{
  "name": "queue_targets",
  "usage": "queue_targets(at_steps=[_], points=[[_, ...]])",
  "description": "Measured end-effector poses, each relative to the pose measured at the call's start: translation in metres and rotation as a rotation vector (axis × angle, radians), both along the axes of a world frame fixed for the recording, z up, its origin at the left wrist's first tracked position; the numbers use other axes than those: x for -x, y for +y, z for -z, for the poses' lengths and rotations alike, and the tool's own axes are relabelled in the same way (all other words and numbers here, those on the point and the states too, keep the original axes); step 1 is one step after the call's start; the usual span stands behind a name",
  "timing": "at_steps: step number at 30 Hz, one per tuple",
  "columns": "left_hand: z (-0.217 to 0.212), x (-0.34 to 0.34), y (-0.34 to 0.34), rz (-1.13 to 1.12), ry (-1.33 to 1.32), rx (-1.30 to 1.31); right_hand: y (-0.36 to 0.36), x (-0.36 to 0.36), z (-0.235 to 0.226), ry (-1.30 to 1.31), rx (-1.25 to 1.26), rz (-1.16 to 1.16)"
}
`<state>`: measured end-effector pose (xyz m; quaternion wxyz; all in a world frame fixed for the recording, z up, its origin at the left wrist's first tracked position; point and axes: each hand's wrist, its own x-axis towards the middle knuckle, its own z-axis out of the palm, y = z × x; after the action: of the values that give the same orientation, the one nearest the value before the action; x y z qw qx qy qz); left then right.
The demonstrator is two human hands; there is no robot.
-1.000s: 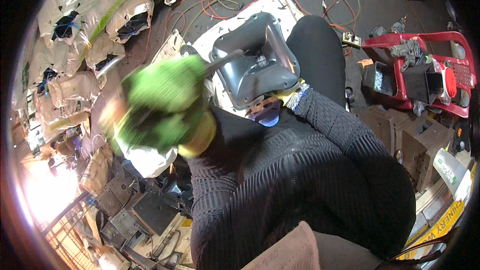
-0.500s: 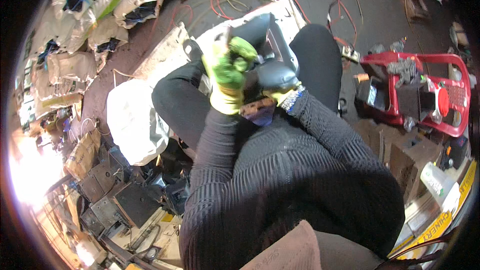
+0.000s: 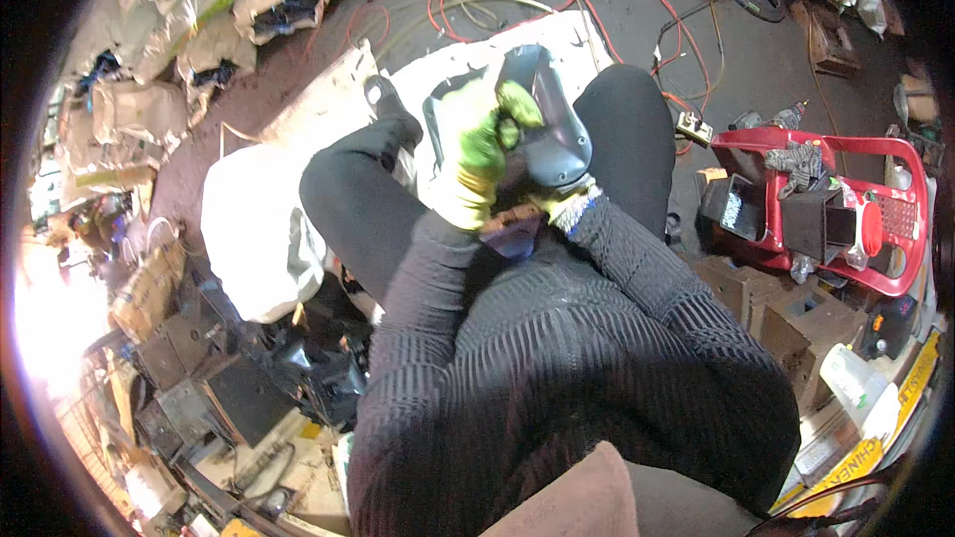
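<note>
Over that grey workshop floor [image 3: 736,89], the glossy dark moulded part [image 3: 559,144] sat upper-centre between bent knees [image 3: 629,109], right hand [image 3: 569,205] gripping its near edge, seemingly for steadiness, left hand [image 3: 481,147] curled tight above it, contents impossible to tell!

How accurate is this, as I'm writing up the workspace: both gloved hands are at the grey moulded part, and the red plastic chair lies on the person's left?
The side is wrong: the head view shows the red plastic chair on the person's right. The left hand and right hand, both gloved, are indeed at the grey moulded part.
</note>
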<state>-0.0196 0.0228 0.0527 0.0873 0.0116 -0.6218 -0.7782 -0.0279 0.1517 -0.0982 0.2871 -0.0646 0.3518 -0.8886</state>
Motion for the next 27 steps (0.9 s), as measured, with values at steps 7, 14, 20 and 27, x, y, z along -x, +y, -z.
queue_targets(at_steps=[7,14,20,27], points=[[0.002,-0.007,-0.002,-0.059,0.117,-0.019,0.007,-0.007,0.001,-0.003,-0.021,-0.044],[-0.025,-0.003,-0.020,0.070,0.414,-0.246,0.005,-0.008,-0.009,0.025,0.005,-0.055],[0.019,-0.008,-0.004,0.069,-0.072,0.066,-0.013,-0.005,-0.007,-0.098,0.284,0.010],[0.038,-0.019,-0.023,-0.009,0.224,-0.114,0.004,-0.006,0.007,-0.005,0.011,-0.095]])
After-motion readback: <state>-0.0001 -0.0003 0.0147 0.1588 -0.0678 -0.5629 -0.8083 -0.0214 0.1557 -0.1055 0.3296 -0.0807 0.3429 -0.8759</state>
